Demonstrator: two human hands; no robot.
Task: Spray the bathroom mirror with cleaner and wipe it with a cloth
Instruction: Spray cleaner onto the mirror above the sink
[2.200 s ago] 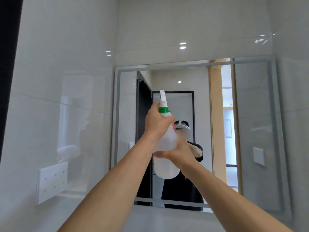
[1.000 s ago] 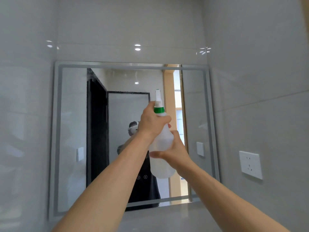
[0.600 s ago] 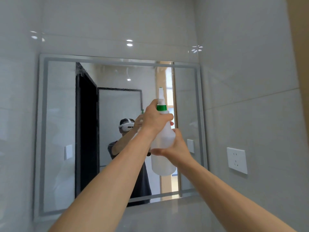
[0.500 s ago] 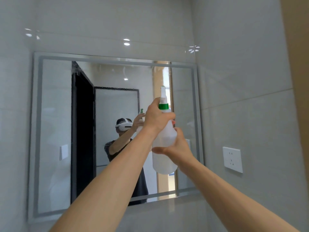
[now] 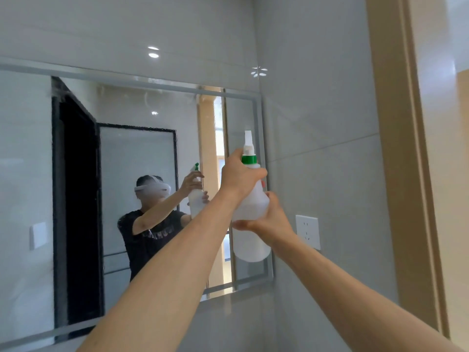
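While my left hand (image 5: 239, 177) squeezes its green-ringed neck and my right hand (image 5: 270, 218) cups its belly, the white spray bottle (image 5: 252, 224) hides the mirror (image 5: 152, 158) edge; mirror's left side is cut off.

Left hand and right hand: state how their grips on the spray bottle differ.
The left hand grips high, round the neck just under the green collar; the right hand holds lower, round the body of the spray bottle. The left hand comes in from the bottle's left side; the right hand reaches in from the right, its thumb lying across the near side. Both curl round the same upright bottle, in front of the mirror.
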